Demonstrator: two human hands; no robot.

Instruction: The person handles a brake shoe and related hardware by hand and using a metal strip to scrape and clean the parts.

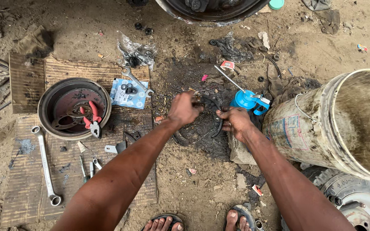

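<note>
Head view. Landmark: blue oil can (pixel 246 100). The left hand (pixel 184 108) and right hand (pixel 235 122) lie just left of the oil can, both clenched on a dark curved brake shoe (pixel 214 124) held over the oily ground. A dirty white bucket (pixel 322 124) stands just right of the oil can. Well left of it, a brake drum (pixel 48 112) rests on cardboard (pixel 26 171) and holds red-handled pliers (pixel 91 119). A long spanner (pixel 44 164) lies below the drum.
</note>
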